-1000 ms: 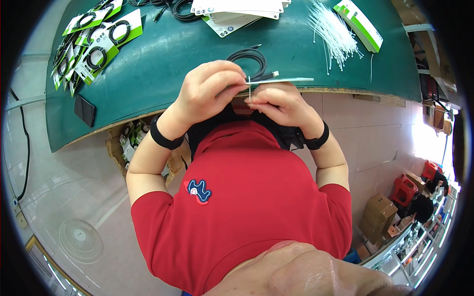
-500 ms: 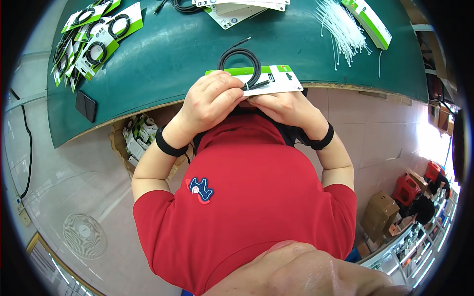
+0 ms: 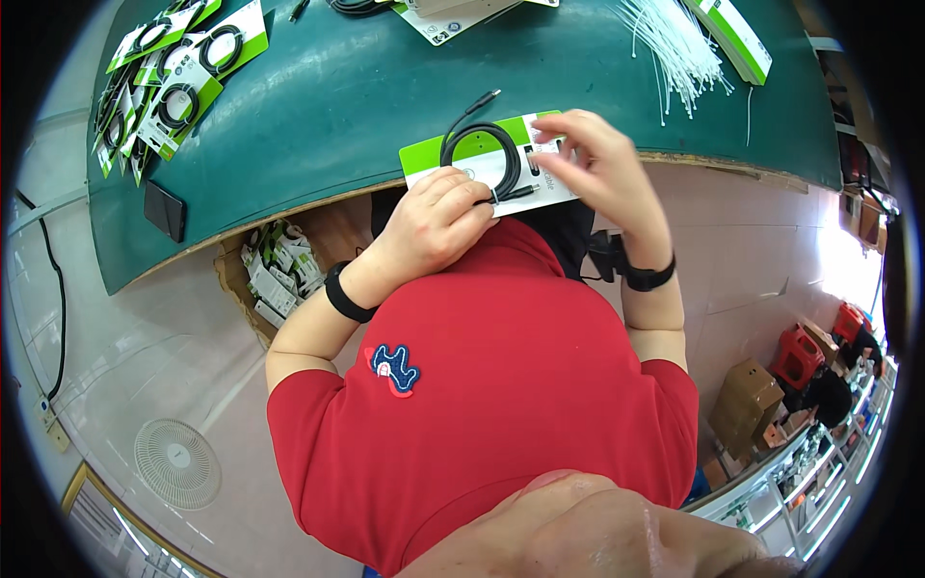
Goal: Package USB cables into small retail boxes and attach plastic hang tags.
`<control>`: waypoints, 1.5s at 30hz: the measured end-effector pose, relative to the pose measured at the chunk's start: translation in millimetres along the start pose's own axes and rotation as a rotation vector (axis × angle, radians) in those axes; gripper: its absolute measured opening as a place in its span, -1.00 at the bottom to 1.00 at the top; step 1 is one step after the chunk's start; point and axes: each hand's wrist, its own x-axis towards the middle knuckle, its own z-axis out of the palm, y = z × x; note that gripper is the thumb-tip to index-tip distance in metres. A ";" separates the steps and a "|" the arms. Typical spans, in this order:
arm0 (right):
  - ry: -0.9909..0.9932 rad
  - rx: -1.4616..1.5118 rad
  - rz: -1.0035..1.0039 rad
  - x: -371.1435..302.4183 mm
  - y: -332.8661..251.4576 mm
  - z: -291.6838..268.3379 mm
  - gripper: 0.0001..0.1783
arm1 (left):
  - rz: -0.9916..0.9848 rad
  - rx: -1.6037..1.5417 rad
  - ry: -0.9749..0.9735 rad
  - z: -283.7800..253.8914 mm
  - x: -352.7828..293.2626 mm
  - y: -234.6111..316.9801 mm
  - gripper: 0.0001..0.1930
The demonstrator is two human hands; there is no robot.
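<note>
A coiled black cable [image 3: 514,159] lies on a green and white backing card [image 3: 421,156] at the table's near edge. One plug end sticks up past the card's far edge, and the other points right across it. My left hand [image 3: 436,220] is closed over the card's near left part, pressing the coil's lower side against it. A small white tie shows on the coil beside my fingertips. My right hand [image 3: 609,173] hovers at the card's right end, slightly blurred, with thumb and fingers apart and nothing visible between them.
Carded black cables [image 3: 178,106] are heaped at the far left, with a dark phone [image 3: 165,211] nearer. Loose white cable ties [image 3: 679,58] lie by a green and white box [image 3: 734,40] at the right. More cards [image 3: 443,24] sit at the back. Below the table stands a carton [image 3: 231,289] of packaging.
My right hand has let go of the card's underside and risen above its right end. The card has tilted to show more of its face. My left hand keeps its hold.
</note>
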 end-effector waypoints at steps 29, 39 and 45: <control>0.110 -0.211 -0.182 15.2 17.8 50.7 -0.75 | -0.433 0.025 0.240 13.0 2.2 -34.8 -0.81; 0.060 -0.322 -0.108 20.4 11.6 50.7 -0.77 | -0.434 -0.041 0.185 11.8 1.8 -41.2 -0.87; 0.181 -0.030 0.070 3.7 7.0 27.0 -0.80 | -0.456 -0.068 0.188 11.2 1.8 -40.3 -0.88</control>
